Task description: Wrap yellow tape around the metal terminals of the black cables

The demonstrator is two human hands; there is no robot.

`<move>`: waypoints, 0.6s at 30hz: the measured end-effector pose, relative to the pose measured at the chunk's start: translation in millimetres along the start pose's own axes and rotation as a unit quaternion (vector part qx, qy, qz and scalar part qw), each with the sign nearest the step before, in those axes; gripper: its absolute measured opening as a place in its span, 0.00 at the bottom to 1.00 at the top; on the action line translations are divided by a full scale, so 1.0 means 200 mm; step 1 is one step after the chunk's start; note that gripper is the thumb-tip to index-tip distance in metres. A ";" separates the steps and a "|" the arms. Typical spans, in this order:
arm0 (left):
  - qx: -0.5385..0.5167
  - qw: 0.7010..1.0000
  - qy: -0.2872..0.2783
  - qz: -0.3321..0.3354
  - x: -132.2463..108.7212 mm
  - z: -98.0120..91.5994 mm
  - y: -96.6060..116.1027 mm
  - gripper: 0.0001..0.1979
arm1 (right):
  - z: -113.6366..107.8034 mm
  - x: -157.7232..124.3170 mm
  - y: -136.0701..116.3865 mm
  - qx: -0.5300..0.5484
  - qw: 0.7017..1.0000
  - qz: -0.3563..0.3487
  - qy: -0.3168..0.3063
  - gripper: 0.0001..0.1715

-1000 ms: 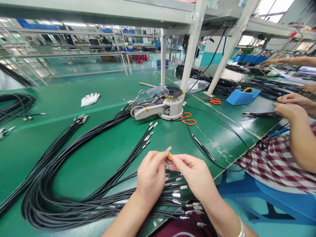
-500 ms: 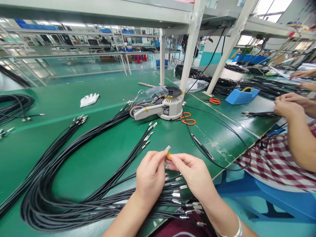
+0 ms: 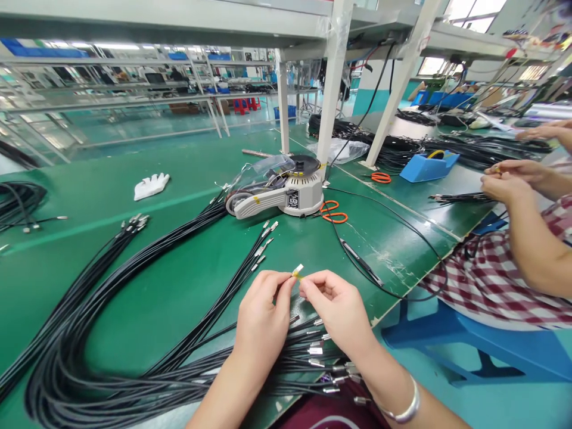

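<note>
My left hand [image 3: 263,310] pinches a cable's end between thumb and fingers, with its silvery connector [image 3: 300,268] pointing up and away from me. At the connector's base sits a small piece of yellow tape [image 3: 297,275]. The fingertips of my right hand [image 3: 342,307] are closed on the tape's right end. Below both hands, a bundle of black cables [image 3: 196,372] lies along the table's front edge, its metal connectors [image 3: 315,351] fanned out under my right wrist. Several more cable ends [image 3: 260,250] rest just beyond my left hand.
A tape dispenser [image 3: 301,193] stands on the green table [image 3: 179,286], with orange-handled scissors [image 3: 334,213] beside it. A utility knife [image 3: 361,262] lies to the right, a white glove [image 3: 151,186] at the left. A co-worker's hands [image 3: 509,179] hold cables near a blue tape holder [image 3: 429,167].
My right fingertips have drawn slightly apart from my left ones, and the tape now shows between them. The view has shifted a little to the right.
</note>
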State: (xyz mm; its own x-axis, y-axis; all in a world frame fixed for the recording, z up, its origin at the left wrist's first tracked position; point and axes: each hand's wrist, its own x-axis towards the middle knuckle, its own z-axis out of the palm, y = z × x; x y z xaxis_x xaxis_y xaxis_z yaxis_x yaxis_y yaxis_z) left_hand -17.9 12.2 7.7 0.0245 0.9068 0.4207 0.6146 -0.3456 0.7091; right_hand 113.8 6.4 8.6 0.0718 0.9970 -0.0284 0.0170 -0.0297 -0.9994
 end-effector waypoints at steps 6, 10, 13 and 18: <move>-0.050 0.992 -0.055 -0.105 0.01 -0.03 0.03 0.09 | 0.00 -0.01 -0.02 -0.036 0.999 -0.017 0.013 0.10; -0.119 0.974 -0.074 -0.180 0.01 -0.03 0.04 0.11 | 0.01 -0.01 -0.01 -0.042 0.999 -0.024 0.015 0.09; -0.182 0.953 -0.086 -0.224 0.01 -0.03 0.04 0.12 | 0.02 0.00 -0.02 -0.043 0.998 -0.031 0.015 0.08; -0.252 0.925 -0.100 -0.267 0.03 -0.05 0.06 0.13 | 0.02 0.00 -0.03 -0.035 0.999 -0.037 0.005 0.09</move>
State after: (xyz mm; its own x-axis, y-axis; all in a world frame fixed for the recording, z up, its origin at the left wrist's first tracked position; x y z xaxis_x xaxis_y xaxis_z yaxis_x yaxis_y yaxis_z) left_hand -17.8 10.9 23.4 0.0006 0.9896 -0.1442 0.1363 0.1427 0.9803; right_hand 109.6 6.9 15.1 0.0771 0.9959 0.0467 0.0922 0.0395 -0.9950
